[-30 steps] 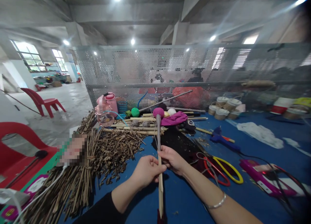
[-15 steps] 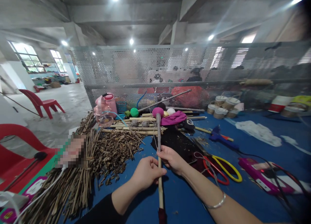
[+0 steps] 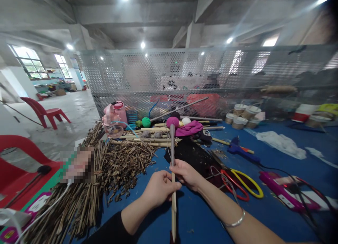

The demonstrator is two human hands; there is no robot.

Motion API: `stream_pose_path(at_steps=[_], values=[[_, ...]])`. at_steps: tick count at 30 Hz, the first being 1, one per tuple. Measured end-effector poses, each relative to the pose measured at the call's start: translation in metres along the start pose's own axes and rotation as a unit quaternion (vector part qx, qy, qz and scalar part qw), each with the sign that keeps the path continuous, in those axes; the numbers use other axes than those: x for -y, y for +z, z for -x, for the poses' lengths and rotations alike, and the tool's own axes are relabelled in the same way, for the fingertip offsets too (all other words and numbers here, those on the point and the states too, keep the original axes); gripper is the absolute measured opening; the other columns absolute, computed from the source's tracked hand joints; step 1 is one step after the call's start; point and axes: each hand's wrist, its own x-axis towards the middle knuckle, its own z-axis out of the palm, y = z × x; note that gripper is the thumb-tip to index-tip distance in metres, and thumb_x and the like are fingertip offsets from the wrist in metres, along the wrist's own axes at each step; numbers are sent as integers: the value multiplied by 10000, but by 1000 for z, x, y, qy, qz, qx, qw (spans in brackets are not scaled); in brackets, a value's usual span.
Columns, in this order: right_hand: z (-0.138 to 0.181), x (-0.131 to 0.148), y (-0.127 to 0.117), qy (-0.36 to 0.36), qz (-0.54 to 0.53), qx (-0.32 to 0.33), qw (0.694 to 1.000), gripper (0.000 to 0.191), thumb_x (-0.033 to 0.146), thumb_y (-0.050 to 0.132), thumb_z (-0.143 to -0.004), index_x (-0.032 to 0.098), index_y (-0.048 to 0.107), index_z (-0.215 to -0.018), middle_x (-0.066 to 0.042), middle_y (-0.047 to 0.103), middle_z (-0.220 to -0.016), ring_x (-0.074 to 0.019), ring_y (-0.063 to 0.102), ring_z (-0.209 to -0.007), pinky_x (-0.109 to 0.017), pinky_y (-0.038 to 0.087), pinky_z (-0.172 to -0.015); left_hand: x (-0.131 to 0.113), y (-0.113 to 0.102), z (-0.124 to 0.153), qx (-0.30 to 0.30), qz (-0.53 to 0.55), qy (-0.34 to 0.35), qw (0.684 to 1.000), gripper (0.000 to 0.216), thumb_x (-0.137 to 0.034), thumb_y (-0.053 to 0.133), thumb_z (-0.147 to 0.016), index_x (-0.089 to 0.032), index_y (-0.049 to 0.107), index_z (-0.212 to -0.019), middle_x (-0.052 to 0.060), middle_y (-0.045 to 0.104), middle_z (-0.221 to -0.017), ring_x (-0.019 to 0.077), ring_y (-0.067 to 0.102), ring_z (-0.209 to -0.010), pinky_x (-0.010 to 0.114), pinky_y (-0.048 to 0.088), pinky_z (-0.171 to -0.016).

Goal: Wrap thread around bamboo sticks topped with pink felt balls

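A long thin wooden stick (image 3: 173, 208) points away from me over the blue table, its far part wrapped in grey and its near part bare pale wood. My left hand (image 3: 160, 188) pinches the bare wood from the left side. Just beyond it, my right hand (image 3: 186, 174) closes its fingers on the stick where the grey wrapping ends. A thin grey thread runs beside the wrapped part. Something dark red shows at the stick's near end. Past the far end lies a magenta yarn ball (image 3: 172, 122).
Dry stalks with withered leaves (image 3: 126, 159) cover the left side. To the right lie scissors with red and yellow handles (image 3: 248, 184), a blue glue gun (image 3: 241, 150) and a magenta device (image 3: 287, 191). Behind are more sticks, a pink jug (image 3: 112, 120) and a perforated metal screen (image 3: 148, 71).
The stick has turned in my fingers and shifted slightly toward me, so its near end shows a different pale face and less dark red. Both hands stay almost in place.
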Motion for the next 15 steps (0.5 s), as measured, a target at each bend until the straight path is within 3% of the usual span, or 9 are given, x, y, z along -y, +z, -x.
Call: stream_pose_path(at_steps=[3,8,15], values=[[2,5,-2,17,-50,19,998,338,361,682,-668,183,411,-765,126,282,-445,-5,145,-336,-166,53,-319,-5,-2,1,46,49,-8,998,345,-417,668,-616,-122,543,-741,-2,566,-546,76,486,-408,203,401,-423],[7,10,0,22,-60,25,998,297,332,660,-696,175,433,-806,89,386,-510,-9,271,-364,-157,57,-330,-15,-3,5,114,153,-85,978,311,-369,603,-671,-127,541,-856,75,641,-736,125,607,-560,205,437,-478],[2,3,1,-7,-42,-4,999,307,342,665,-693,183,412,-765,124,272,-459,-7,129,-339,-171,40,-310,-1,-1,-1,28,32,-32,999,366,-381,711,-578,-148,469,-724,-45,508,-479,87,498,-392,196,400,-403]])
